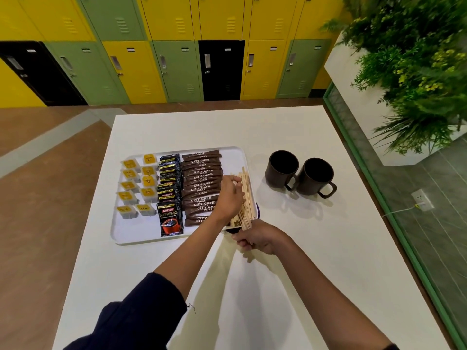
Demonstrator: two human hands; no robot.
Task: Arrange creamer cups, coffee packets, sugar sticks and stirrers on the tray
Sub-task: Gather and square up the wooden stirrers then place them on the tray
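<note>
near ends of the wooden stirrers [247,193] are hidden inside the right hand [259,237], which grips them at the white tray's [141,240] near right corner. left hand [230,197] covers part of the bundle + some sugar sticks [202,178]; its curled fingers pinch the stirrers further up. dark object [232,231] under the bundle, can't id. stirrers run near-to-far along the tray's right edge, slightly fanned. sugar sticks lie crosswise, w/ coffee packets [170,219] & creamer cups [130,164] to their left.
</note>
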